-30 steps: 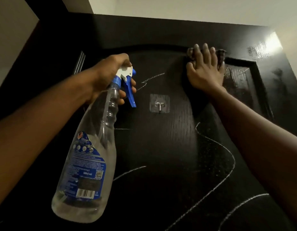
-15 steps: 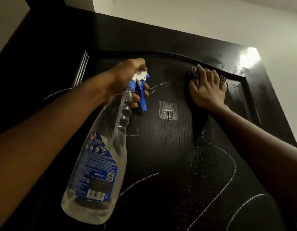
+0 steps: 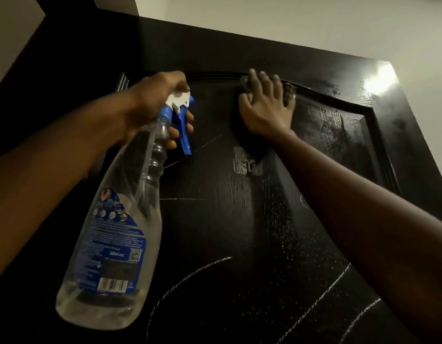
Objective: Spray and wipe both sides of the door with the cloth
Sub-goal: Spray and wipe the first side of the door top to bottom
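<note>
- Dead centre, a clear adhesive hook [image 3: 247,161]: a see-through square pad with a small metal hook on it, half in shadow and blurred.
- Across the near side, thin curved white lines [image 3: 190,276], one arcing near centre, more running out to the near right.
- Left of the hook, fainter straight white lines [image 3: 180,199].
- Fine white specks [image 3: 284,219] scattered right of the hook, on the nearer side.
- Far and right, a plain pale wall [image 3: 289,26].
- Far left corner, another pale wall patch [image 3: 14,33].
- Far right, a bright glare spot [image 3: 378,78].
</note>
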A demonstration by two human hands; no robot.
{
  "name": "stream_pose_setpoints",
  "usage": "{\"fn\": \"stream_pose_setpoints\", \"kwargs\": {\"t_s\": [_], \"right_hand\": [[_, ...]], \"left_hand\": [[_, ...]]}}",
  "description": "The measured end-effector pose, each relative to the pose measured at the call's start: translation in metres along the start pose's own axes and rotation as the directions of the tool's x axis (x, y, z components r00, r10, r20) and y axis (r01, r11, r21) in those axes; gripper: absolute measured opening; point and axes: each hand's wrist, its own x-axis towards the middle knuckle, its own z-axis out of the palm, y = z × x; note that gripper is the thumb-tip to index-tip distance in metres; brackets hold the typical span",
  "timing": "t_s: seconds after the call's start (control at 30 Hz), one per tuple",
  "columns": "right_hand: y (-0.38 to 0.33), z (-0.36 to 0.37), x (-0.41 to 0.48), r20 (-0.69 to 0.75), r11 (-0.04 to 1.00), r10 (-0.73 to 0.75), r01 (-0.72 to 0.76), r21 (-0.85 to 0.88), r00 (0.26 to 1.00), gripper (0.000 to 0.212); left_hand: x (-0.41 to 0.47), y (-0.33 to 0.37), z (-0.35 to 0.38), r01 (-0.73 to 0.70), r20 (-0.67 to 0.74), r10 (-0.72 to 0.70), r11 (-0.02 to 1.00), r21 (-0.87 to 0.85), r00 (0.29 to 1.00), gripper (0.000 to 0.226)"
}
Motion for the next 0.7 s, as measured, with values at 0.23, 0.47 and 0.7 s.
{"fn": "stream_pose_setpoints", "kwargs": {"t_s": [0.23,0.47,0.7], "right_hand": [[-0.012,0.004,-0.043,0.235,0.778,-0.609,0.628,-0.009,0.758,0.063],[0.022,-0.011,0.019,0.056,0.999,-0.015,0.018,-0.044,0.998,0.064],[-0.075,0.020,-0.013,0.175,0.861,-0.485,0.503,-0.075,0.857,0.065]], "left_hand": [[-0.011,-0.004,-0.028,0.011,-0.035,-0.011,1.000,0.016,0.999,0.049],[-0.018,-0.020,-0.044,0.049,-0.039,-0.048,0.999,0.014,0.998,0.048],[-0.015,-0.035,-0.074,0.026,0.015,-0.025,1.000,-0.012,1.000,0.048]]}}
